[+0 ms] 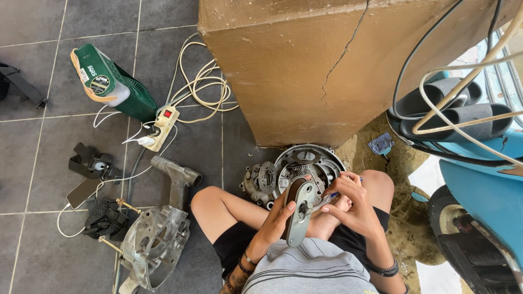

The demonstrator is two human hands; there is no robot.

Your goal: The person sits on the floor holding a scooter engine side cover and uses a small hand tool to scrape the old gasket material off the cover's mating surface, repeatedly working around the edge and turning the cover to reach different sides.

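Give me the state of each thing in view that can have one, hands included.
Left hand: gripping a long metal lever.
Right hand: holding a thin tool at the lever's top.
Round engine assembly: cover off, gears exposed.
Engine case half: lying open on the tiles.
Power strip: plugs inserted.
Phone: cable attached.

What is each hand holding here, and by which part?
The left hand grips a long grey metal lever along its middle. The right hand pinches a thin blue tool near its tip; its kind cannot be told.
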